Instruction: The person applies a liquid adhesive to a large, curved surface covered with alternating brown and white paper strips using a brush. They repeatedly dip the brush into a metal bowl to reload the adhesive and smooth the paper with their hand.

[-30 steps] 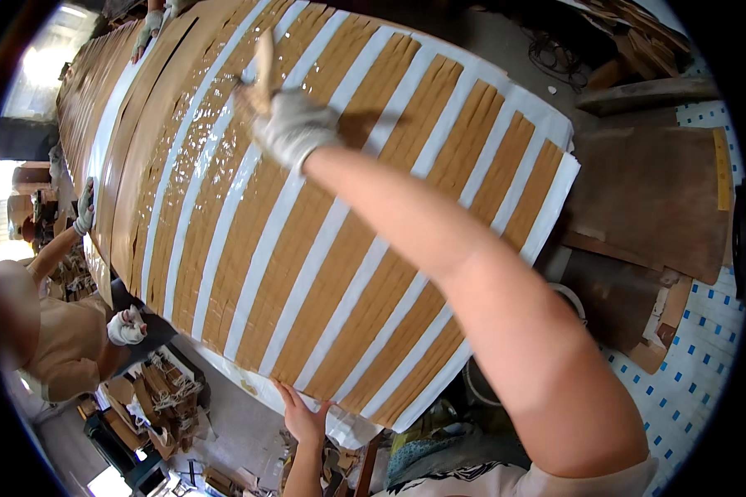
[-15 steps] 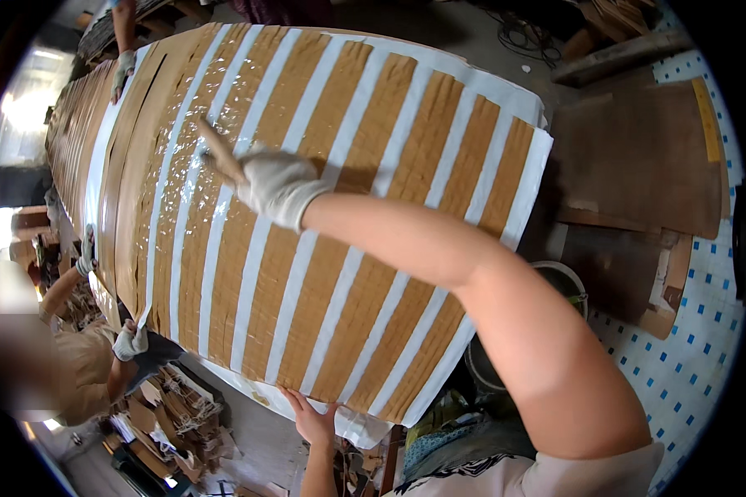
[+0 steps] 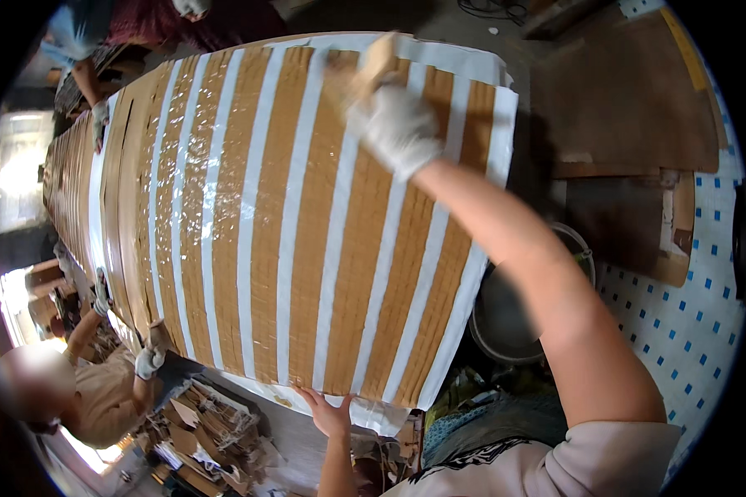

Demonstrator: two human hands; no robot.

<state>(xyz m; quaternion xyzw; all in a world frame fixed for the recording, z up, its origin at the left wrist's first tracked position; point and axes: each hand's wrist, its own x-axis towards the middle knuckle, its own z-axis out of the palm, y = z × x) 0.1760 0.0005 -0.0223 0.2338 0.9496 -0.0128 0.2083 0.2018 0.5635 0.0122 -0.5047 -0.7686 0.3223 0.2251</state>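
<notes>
My right hand (image 3: pixel 398 128), in a whitish knit glove, is closed around a wooden-handled brush (image 3: pixel 378 60) near the far edge of a large panel. Motion blurs the brush's bristle end, and I cannot tell whether it touches the surface. The panel (image 3: pixel 294 248) carries brown bamboo-like strips in rows, with white bands between them. Its left part shines as if wet. My bare left hand (image 3: pixel 330 414) rests at the near edge, fingers spread, on the border of the white sheet (image 3: pixel 381 414) beneath the strips.
A round bucket (image 3: pixel 510 319) stands right of the panel. Beyond it lie brown boards (image 3: pixel 630 108) near a blue-dotted white surface (image 3: pixel 688 331). Co-workers' gloved hands touch the panel's left side (image 3: pixel 99 124) and near-left corner (image 3: pixel 149 361). Wood scraps (image 3: pixel 211 422) lie below.
My right hand has swept the brush rightward and toward the panel's far edge. My left hand stays at the near edge. The near-left co-worker's hand has shifted, and the view has turned slightly.
</notes>
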